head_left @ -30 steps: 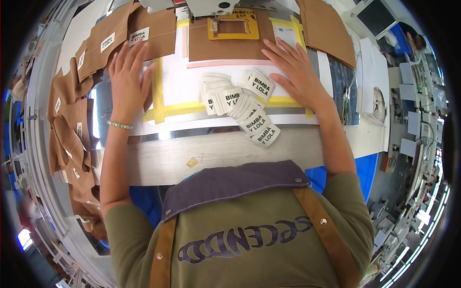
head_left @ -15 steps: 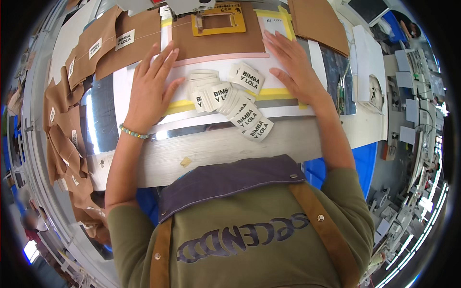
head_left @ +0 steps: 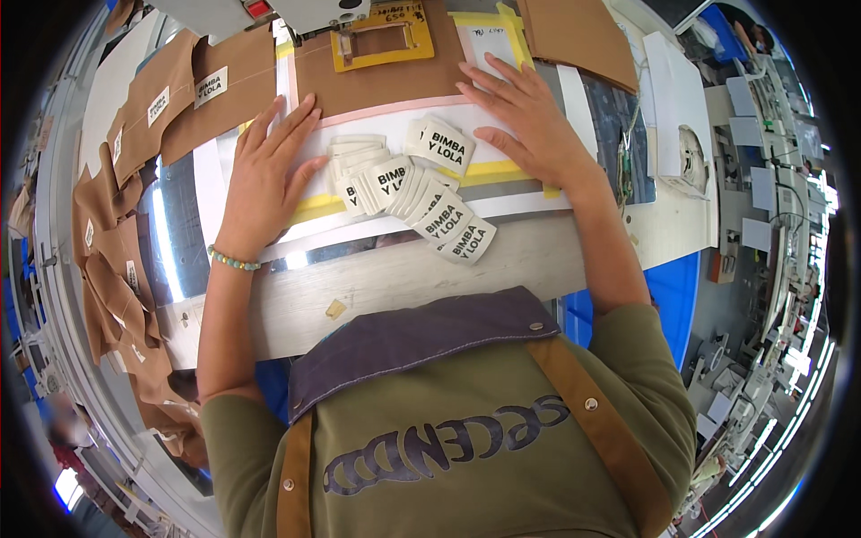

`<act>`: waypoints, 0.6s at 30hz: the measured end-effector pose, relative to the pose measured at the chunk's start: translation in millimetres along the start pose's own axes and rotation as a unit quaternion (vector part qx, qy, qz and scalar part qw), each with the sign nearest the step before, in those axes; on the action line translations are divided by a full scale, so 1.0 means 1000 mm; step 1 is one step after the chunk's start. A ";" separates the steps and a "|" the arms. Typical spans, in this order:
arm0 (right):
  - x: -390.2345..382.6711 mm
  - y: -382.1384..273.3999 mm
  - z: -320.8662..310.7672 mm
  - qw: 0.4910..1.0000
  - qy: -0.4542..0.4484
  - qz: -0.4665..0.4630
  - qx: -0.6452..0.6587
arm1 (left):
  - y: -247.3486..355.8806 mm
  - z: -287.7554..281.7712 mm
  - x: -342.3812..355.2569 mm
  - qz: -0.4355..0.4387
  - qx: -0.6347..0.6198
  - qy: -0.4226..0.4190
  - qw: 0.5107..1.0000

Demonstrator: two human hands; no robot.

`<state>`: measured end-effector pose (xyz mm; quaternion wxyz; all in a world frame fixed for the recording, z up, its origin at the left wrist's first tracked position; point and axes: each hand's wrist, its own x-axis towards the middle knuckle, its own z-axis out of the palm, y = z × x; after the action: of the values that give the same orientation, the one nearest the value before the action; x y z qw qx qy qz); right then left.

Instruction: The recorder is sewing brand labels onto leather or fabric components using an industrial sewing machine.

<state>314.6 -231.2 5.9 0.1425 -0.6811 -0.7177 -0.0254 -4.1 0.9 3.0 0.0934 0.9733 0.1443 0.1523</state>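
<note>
My left hand (head_left: 267, 179) lies flat, fingers stretched, on the white sheet beside the near left corner of a brown panel (head_left: 381, 85). On the opposite side, my right hand (head_left: 534, 130) is open too, its fingertips by the panel's right edge. Neither hand holds anything. Between them several white labels (head_left: 448, 145) with black print lie in overlapping rows on the white sheet. A yellow rectangular frame (head_left: 343, 52) with a cut-out window rests on the panel, under the machine head (head_left: 323, 13).
Brown pieces with white labels (head_left: 212, 85) overlap along the left side and hang over the edge. More brown sheets (head_left: 578, 40) are stacked at the far right, near a white box (head_left: 674, 117). A small tan scrap (head_left: 335, 308) sits on the table's near edge.
The whole view has shifted a little, so table and machine appear further left. Both hands stay flat beside the panel, and the labels keep their arrangement.
</note>
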 end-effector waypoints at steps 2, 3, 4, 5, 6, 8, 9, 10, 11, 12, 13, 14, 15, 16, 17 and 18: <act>0.000 0.001 -0.001 1.000 -0.005 0.005 0.004 | 0.000 -0.001 0.000 -0.003 0.000 -0.009 1.000; -0.001 0.001 -0.001 1.000 0.004 -0.006 0.010 | 0.000 -0.001 0.000 -0.002 -0.004 0.003 1.000; -0.001 0.001 -0.001 1.000 -0.006 0.004 0.010 | 0.000 -0.001 0.000 -0.005 -0.005 -0.010 1.000; -0.001 0.002 -0.001 1.000 -0.004 0.000 0.008 | 0.000 -0.002 0.000 -0.006 -0.006 -0.013 1.000; -0.001 0.002 -0.001 1.000 0.005 -0.013 0.005 | -0.001 -0.002 0.001 -0.004 -0.010 -0.004 1.000; 0.000 0.003 0.000 1.000 0.001 -0.006 0.017 | -0.003 -0.001 0.001 -0.003 -0.011 -0.012 1.000; 0.000 0.003 0.000 1.000 0.005 -0.009 0.025 | -0.004 -0.001 0.001 0.003 -0.015 0.002 1.000; 0.001 0.003 0.000 1.000 0.000 -0.005 0.030 | -0.005 -0.001 0.002 0.001 -0.018 -0.013 1.000; 0.003 0.003 -0.001 1.000 0.006 -0.009 0.017 | -0.006 0.000 0.002 0.008 -0.033 0.002 0.999; 0.003 0.002 -0.002 1.000 0.005 -0.010 0.001 | -0.007 0.001 0.001 0.015 -0.053 0.022 0.998; 0.002 0.000 -0.004 1.000 0.004 -0.006 0.010 | -0.007 0.001 0.001 0.015 -0.056 0.007 0.998; 0.002 -0.001 -0.007 1.000 -0.025 -0.005 0.009 | -0.007 0.002 0.001 0.018 -0.048 0.015 0.999; 0.003 -0.003 -0.011 0.998 -0.054 -0.005 0.009 | -0.008 0.002 0.000 0.021 -0.040 0.031 0.998; 0.002 -0.007 -0.014 0.998 -0.047 -0.001 0.034 | -0.008 0.002 0.000 0.019 -0.044 0.030 0.998; 0.000 -0.012 -0.020 0.998 -0.052 0.003 0.037 | -0.007 0.001 0.000 0.018 -0.047 0.018 0.999; -0.005 -0.018 -0.026 0.998 -0.051 0.001 0.049 | -0.007 0.000 0.000 0.027 -0.043 0.029 0.998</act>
<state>301.3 -243.3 32.9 0.1391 -0.6743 -0.7239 0.0441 -6.2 7.4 1.7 0.1267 0.9672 0.1141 0.1886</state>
